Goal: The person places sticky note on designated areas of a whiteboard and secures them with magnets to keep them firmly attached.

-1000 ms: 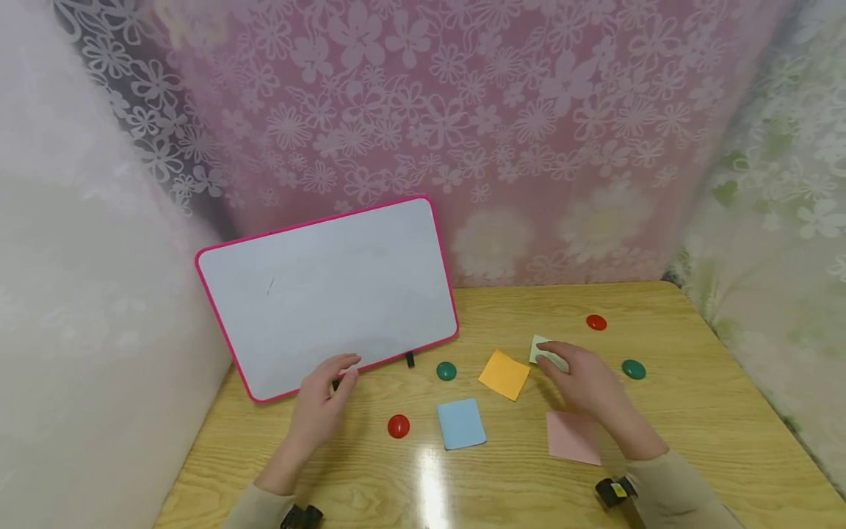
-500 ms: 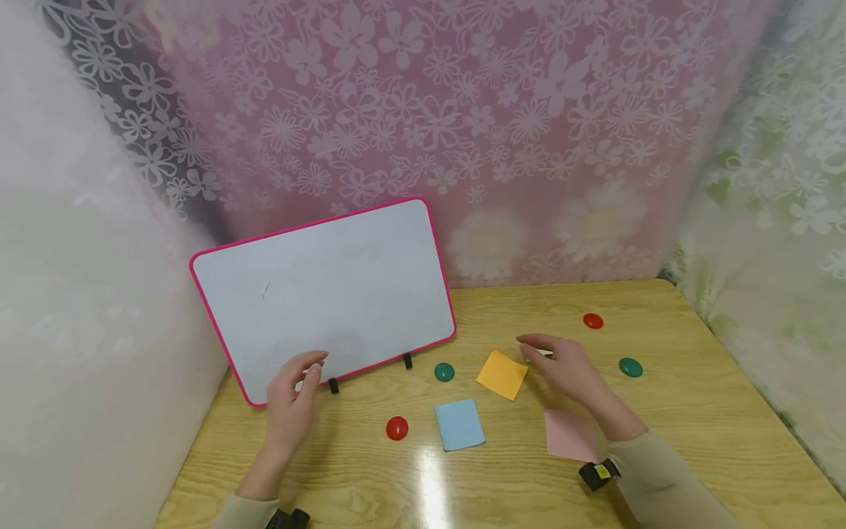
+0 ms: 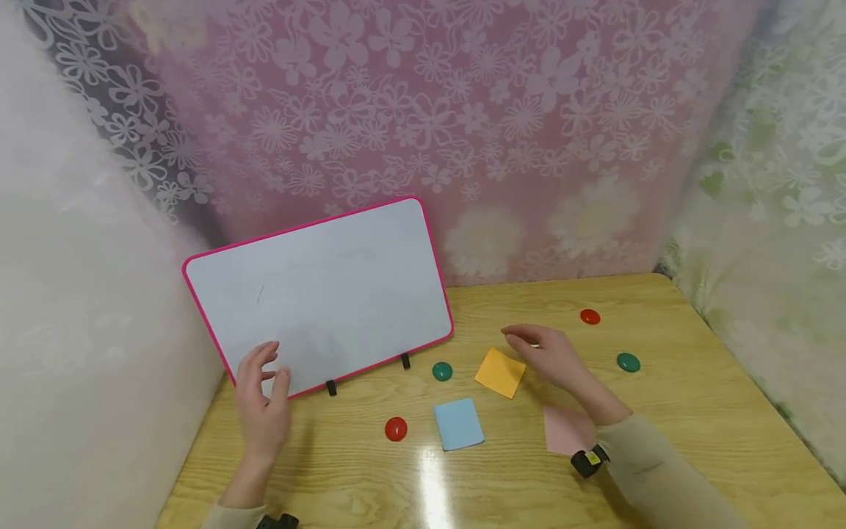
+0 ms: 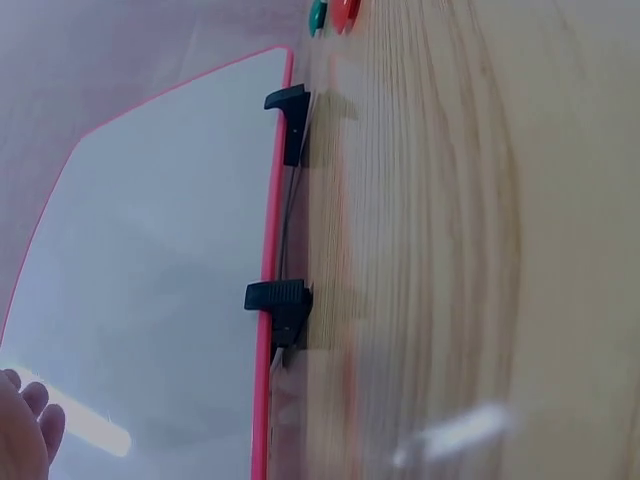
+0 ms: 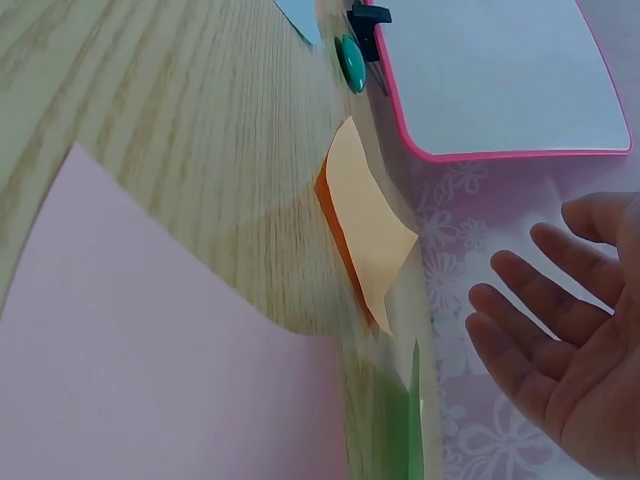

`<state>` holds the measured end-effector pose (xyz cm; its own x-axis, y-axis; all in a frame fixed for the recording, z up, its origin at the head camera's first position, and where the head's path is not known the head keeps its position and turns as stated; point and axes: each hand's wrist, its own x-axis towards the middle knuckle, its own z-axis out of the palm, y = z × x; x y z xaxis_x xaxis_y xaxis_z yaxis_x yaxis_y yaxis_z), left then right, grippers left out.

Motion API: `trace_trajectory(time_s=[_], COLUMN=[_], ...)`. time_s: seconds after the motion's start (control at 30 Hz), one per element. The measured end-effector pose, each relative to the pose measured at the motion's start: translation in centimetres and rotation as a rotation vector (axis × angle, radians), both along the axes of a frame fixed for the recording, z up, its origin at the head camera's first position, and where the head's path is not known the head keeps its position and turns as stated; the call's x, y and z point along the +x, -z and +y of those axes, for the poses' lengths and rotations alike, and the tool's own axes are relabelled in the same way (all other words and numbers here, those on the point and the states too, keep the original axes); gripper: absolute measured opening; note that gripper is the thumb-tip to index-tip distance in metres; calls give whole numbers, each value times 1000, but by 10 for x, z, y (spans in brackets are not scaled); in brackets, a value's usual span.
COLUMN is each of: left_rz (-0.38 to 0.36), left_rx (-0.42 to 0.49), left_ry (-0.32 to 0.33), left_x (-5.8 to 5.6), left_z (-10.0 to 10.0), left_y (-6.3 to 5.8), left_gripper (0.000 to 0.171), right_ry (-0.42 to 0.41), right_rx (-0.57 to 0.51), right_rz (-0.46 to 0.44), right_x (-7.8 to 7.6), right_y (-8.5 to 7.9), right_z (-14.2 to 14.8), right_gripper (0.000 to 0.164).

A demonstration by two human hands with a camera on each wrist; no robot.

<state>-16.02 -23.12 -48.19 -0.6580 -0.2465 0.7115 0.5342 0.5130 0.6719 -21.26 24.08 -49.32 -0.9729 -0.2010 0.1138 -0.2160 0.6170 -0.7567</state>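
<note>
A whiteboard [image 3: 324,294] with a pink frame leans against the back curtain on black feet [image 3: 332,388]. My left hand [image 3: 263,408] hovers before its lower left corner, fingers loosely bent, holding nothing; in the left wrist view only some fingers [image 4: 40,410] show. Over the table's right half is my right hand [image 3: 551,360], its fingers spread and empty in the right wrist view. It nearly hides a green sticky note [image 5: 403,430] in the head view. Just left of that hand lies an orange sticky note [image 3: 500,373]. A pink sticky note [image 3: 565,431] lies by the right wrist.
A blue sticky note [image 3: 459,425] lies mid-table. Round magnets are scattered about: a red magnet [image 3: 396,429] and a green magnet [image 3: 442,371] near the board, another red magnet [image 3: 590,317] and green magnet [image 3: 628,362] at right. Curtains border the wooden table [image 3: 502,485].
My left hand has moved left along the board's lower edge. The right hand has drifted up and left, away from the pink note. The notes and magnets stay where they were.
</note>
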Motion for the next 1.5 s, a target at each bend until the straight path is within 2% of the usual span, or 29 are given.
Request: trace_trajectory(time_s=[0.17, 0.43, 0.7, 0.87, 0.9, 1.03, 1.13, 1.37, 1.5], left_rz=[13, -16, -107, -151, -154, -186, -238, -360, -472], left_rx=[53, 73, 137, 142, 143, 142, 155, 195, 275], left_ry=[-38, -90, -104, -120, -124, -151, -164, -149, -135], left_x=[9, 9, 10, 10, 10, 0, -7, -4, -2], left_z=[2, -8, -14, -18, -20, -38, -53, -59, -60], left_y=[-16, -18, -22, -22, -21, -2, 12, 9, 8], left_gripper=[40, 43, 48, 50, 51, 58, 62, 67, 68], right_ry=[-14, -26, -52, -52, -54, -57, -58, -44, -38], right_rx=[-55, -145, -183, -219, -232, -264, -252, -254, -292], right_rz=[-40, -98, -133, -174, -180, -187, -179, -174, -176], right_x=[-6, -20, -32, -38, -40, -45, -50, -61, -68], right_y=[0, -2, -5, -6, -6, -6, -6, -5, -3], right_z=[-4, -14, -24, -28, -29, -34, -40, -52, -59], right_gripper=[43, 41, 42, 43, 43, 44, 45, 45, 45])
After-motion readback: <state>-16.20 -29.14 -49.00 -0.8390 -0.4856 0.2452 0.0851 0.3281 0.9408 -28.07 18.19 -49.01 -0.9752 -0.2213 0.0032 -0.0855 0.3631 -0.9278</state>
